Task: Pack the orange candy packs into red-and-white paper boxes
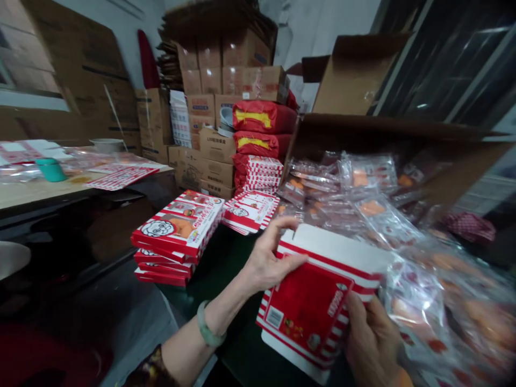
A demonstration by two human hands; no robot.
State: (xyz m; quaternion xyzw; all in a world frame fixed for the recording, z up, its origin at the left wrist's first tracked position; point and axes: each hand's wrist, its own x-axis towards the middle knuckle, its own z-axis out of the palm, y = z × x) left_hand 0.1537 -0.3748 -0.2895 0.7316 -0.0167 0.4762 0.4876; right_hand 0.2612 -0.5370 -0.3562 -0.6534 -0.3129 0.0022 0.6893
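A red-and-white striped cardboard box (310,306) is held up between both hands, with white flaps showing at its far and near ends. My left hand (268,258) grips the far left edge, thumb across the printed panel and fingers behind. On the right side my right hand (373,333) is closed on the box edge, slightly blurred. To the left stands a stack of closed printed boxes (181,226). Just beyond the held box, more striped boxes (252,209) are piled. Clear plastic packets with orange contents (415,306) lie close to my right hand.
A large open carton (363,129) behind the packets rises at the right. Red bags (264,116) and brown cartons (217,145) are stacked at the back. On the left, a table (24,193) holds a teal cup (51,169) and flat printed sheets (123,177).
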